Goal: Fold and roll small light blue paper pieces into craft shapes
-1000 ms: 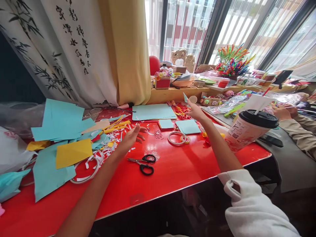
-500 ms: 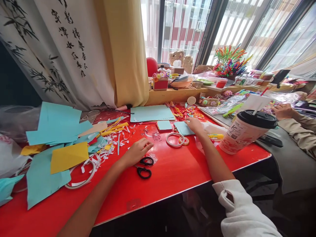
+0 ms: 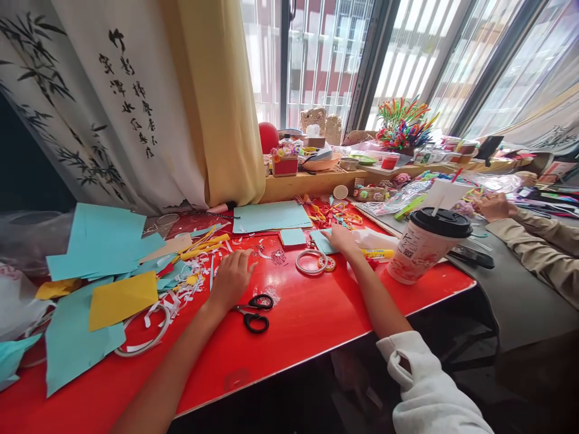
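My left hand (image 3: pixel 231 277) is palm down above the red table (image 3: pixel 294 319), fingers stretched forward and nothing visible in them. Just right of its wrist lie black-handled scissors (image 3: pixel 256 313), their blades partly hidden by the hand. My right hand (image 3: pixel 342 240) has its fingers closed at the right edge of a light blue paper piece (image 3: pixel 320 242); its fingertips are partly hidden. Left of that piece lies a small blue paper stack (image 3: pixel 293 237). A white ring (image 3: pixel 311 271) and a red-and-cream round piece (image 3: pixel 330 264) lie in front of it.
Blue sheets (image 3: pixel 102 241), a yellow sheet (image 3: pixel 123 299) and paper scraps cover the left side. A lidded drink cup (image 3: pixel 418 253) stands right of my right arm, near a yellow tube (image 3: pixel 377 254). Another person's hands (image 3: pixel 495 207) are at the far right.
My left hand has shifted left, its fingers now pointing forward, uncovering more of the scissors. My right hand and the blue paper piece have moved slightly left towards the small stack.
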A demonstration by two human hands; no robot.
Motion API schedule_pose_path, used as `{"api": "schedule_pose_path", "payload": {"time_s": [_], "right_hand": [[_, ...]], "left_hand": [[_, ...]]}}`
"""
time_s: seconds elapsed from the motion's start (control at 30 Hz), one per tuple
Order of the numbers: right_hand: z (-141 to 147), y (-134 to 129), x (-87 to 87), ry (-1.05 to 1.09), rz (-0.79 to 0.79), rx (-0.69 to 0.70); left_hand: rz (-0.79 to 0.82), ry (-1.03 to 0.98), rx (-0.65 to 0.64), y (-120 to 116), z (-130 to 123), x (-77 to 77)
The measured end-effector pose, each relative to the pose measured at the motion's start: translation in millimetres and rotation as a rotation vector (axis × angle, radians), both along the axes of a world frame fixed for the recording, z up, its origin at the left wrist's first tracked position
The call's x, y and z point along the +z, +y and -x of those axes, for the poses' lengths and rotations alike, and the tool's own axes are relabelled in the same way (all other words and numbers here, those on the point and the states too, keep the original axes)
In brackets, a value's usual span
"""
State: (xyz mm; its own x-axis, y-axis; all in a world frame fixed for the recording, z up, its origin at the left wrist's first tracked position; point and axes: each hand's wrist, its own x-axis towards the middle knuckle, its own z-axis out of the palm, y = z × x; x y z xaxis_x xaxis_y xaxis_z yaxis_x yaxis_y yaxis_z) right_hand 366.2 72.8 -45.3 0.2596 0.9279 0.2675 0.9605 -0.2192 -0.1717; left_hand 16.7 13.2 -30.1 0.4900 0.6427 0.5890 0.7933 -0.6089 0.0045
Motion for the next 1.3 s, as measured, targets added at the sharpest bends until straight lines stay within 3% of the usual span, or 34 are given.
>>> {"api": "schedule_pose_path", "payload": {"time_s": [0.23, 0.53, 0.67, 0.8, 0.9, 1.0, 1.3], "right_hand": [[6, 1, -3.9, -0.02, -0.03, 0.068], [-1, 5, -14.6, 0.015, -0.021, 0.123], [-1, 7, -19.1, 0.058, 0.002, 0.145], [4, 8, -19.3, 0.095, -0.014, 0.14], [7, 8, -16.9, 0.11, -0.047, 0.123], [8, 7, -13.1, 0.109, -0.082, 0.105], [16, 1, 0.1, 0.068, -0.205, 0.11]], "left_hand": [[0.101, -0.291, 0.041, 14, 5, -10.2], [0.173, -0.493, 0.109, 34, 18, -18.6], [0.22, -0.532, 0.097, 33, 17, -13.6], [0.228, -0.583, 0.106, 38, 2, 3.6], [0.256, -0.545, 0.046, 52, -21, 17.6], [0.329, -0.434, -0.056, 70, -45, 21.6], [0.451, -0.106, -0.328, 120, -89, -10.8]]}}
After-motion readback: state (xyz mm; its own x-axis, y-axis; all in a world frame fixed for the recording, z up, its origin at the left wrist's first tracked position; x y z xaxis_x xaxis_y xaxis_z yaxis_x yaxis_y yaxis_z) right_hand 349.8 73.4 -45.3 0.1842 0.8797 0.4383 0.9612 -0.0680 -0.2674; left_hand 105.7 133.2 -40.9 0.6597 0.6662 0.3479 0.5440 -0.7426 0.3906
